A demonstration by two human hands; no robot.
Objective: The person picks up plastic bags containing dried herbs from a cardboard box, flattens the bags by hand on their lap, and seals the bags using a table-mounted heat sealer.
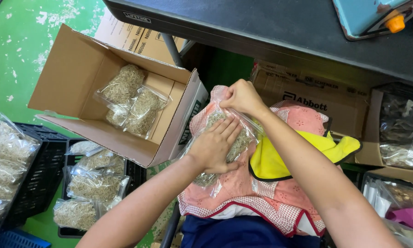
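Green painted floor (18,50), worn to white in patches, surrounds a seated person working below the edge of a dark table (270,27). On the person's lap lies a pink apron (261,193) with a yellow cloth (284,156) over it, and on the apron rests a clear bag (220,138) filled with dried, straw-coloured strands. Left hand (214,146): laid flat on the bag, fingers together and extended, palm pressing the contents down. Right hand (242,96): closed into a pinch on the bag's upper edge, thumb and fingers gripping the plastic near its mouth (whether the mouth is sealed cannot be told).

To the person's left stands an open carton (78,73), tilted on its side, with three like bags (130,98) lying inside against its inner wall. Below the carton, black crates (45,170) hold more filled bags (94,186), some stacked, some overlapping. Behind the lap, under the table, flattened cartons (307,92) lean together. At far right, further clear bags of darker dried material (401,128) sit in a box. On the table's far corner stands a blue device (367,16) with an orange knob.
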